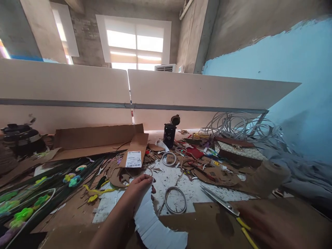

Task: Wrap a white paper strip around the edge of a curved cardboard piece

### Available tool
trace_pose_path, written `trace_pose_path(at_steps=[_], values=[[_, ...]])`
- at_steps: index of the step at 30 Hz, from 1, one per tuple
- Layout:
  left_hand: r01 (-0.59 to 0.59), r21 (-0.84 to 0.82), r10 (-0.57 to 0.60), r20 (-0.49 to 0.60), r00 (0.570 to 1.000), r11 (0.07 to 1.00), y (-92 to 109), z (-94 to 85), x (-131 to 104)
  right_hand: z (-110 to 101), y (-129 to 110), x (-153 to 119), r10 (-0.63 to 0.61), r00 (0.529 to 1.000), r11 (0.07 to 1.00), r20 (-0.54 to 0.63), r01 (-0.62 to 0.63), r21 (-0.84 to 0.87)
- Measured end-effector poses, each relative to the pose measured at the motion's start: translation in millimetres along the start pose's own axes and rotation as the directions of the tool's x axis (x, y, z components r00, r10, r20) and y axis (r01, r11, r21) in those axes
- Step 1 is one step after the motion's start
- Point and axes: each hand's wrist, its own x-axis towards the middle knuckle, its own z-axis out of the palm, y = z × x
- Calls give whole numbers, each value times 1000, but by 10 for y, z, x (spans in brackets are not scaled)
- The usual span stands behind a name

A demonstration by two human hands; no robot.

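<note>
My left hand (141,189) reaches in from the bottom and grips a curved white strip of cardboard (153,221) between thumb and fingers. The strip bends down and to the right, with a ragged inner edge. At the right, my right hand (282,221) is smeared by motion. It is beside the yellow handles of open-bladed scissors (220,201); whether its fingers hold them cannot be made out. Beyond the strip lies a silvery ring of wire or tape (175,200). Brown cardboard (207,221) lies under both hands.
Farther back stand a black lidded container (169,135) and a white-rimmed roll (168,159) amid scraps. An open cardboard box (98,138) and fuzzy coloured flowers (74,180) are leftward. At right are coiled wire (233,124), a patterned bag (238,150) and a brown roll (272,178).
</note>
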Motion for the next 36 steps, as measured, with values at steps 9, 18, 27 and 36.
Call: trace_pose_path(at_steps=[9,18,27,36], values=[[-71,21,71,-7,997,997,-104,-45,95,324,-1288,700,-172,912,970,372,222,-95],[-58,22,58,-9,998,998,-128,-184,229,785,-1484,1196,-57,946,974,320,123,-190],[-18,-15,17,-45,999,1000,-22,-206,201,476,-1487,2086,101,990,994,97,-98,-37],[-60,143,71,-73,995,988,134,-42,-50,835,-2034,1247,-339,836,768,432,-20,641]])
